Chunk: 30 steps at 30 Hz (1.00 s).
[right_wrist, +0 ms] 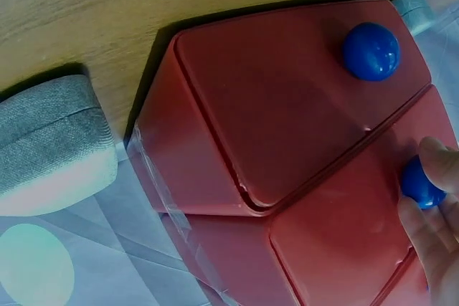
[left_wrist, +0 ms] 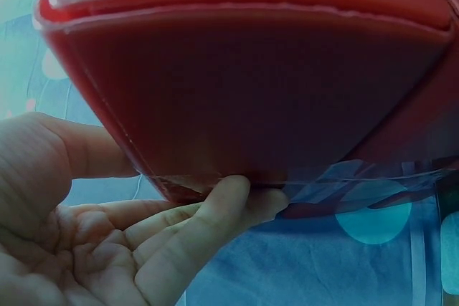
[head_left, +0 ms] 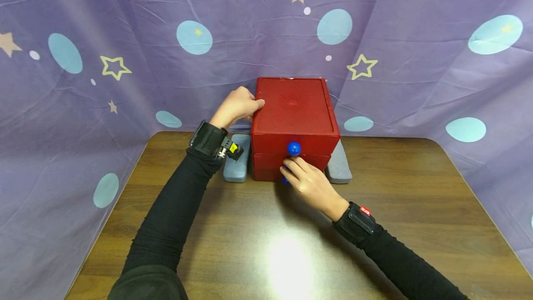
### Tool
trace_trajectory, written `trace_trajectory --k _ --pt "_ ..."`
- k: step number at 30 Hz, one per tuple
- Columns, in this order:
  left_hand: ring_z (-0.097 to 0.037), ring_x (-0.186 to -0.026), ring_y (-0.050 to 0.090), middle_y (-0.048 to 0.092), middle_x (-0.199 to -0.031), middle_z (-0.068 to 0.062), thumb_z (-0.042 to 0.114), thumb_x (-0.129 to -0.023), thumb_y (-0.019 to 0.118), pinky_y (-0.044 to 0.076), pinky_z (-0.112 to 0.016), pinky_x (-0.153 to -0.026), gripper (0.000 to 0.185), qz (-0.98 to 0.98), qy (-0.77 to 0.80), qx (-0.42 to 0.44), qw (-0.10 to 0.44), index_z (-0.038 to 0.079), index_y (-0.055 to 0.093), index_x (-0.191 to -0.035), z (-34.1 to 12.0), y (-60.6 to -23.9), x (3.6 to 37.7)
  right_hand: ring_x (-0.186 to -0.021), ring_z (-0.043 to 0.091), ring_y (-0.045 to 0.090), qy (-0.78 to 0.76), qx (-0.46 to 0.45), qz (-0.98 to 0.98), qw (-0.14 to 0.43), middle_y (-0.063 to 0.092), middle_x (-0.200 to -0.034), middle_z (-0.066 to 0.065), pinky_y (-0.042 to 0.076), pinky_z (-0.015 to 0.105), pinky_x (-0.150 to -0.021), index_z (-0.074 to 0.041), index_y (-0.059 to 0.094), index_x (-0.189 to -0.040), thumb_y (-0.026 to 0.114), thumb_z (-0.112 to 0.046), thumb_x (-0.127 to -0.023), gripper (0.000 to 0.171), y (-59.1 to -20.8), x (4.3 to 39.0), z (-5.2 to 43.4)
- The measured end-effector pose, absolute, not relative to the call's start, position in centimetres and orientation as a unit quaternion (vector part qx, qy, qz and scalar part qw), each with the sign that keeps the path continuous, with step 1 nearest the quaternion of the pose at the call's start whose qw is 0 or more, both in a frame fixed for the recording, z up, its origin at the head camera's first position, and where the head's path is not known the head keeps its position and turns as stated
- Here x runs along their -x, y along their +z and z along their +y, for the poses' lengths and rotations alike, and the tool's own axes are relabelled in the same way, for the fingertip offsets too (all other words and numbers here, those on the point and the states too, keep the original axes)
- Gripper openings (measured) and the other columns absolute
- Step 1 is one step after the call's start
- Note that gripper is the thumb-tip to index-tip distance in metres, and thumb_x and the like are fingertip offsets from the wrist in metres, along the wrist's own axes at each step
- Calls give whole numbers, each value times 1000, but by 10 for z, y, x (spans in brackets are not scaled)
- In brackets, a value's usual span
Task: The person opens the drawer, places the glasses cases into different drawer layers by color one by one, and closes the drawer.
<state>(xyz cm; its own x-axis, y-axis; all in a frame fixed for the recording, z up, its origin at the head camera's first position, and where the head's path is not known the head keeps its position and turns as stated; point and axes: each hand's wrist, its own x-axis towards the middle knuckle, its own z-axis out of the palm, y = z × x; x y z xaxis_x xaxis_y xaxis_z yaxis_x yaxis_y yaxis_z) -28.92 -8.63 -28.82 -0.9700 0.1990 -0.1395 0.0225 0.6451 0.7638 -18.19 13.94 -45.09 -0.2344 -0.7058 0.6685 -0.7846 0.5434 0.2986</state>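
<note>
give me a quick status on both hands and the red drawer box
Left hand grips red drawer box side. Right hand pinches lower blue knob. Both drawers look shut.

Your work surface is a dark brown wooden table with rounded corners (head_left: 416, 207), grain running side to side, a bright glare patch on the near middle. At its far edge, against the purple star-printed cloth backdrop (head_left: 125, 22), you have a red plastic two-drawer box with blue round knobs (head_left: 293, 110) standing squarely on the wood. Two grey fabric-covered pads lie flat on the table, one just beside the box on each side: left pad (head_left: 237, 163), right pad (head_left: 338, 168). Both appear to touch the box's base.
</note>
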Motion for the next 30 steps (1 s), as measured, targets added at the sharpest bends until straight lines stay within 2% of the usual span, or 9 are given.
trace_trajectory --k 4,9,16,21,30 --pt "-15 -62 66 47 -59 3 20 -101 58 57 -23 -61 45 907 405 -57 103 11 50 -58 -86 -288 290 -111 31 62 42 -473 -787 395 67 -116 19 57 37 -94 6 72 -113 52 3 -102 23 -452 182 139" --pt "-15 -63 66 46 -57 4 21 -101 58 55 -23 -61 46 909 399 -55 108 12 49 -57 -86 -289 291 -113 32 62 32 -463 -799 383 67 -117 18 55 38 -99 5 71 -117 45 0 -106 28 -451 178 139" --pt "-13 -59 62 42 -54 4 21 -101 58 53 -23 -60 47 907 404 -51 110 12 48 -56 -85 -290 289 -112 33 64 16 -465 -798 382 69 -121 19 54 42 -101 4 69 -122 40 0 -108 32 -448 168 139" --pt "-12 -58 62 46 -56 3 21 -101 58 53 -22 -59 46 906 406 -54 106 11 50 -57 -85 -288 288 -113 32 66 -6 -482 -785 389 70 -123 19 54 40 -102 2 70 -121 35 2 -108 37 -448 158 138" --pt "-15 -64 67 56 -68 -1 22 -102 58 56 -23 -61 42 909 398 -52 108 10 56 -62 -85 -287 288 -106 29 69 -18 -510 -767 390 71 -119 18 57 37 -95 1 72 -116 30 2 -108 42 -464 151 137"
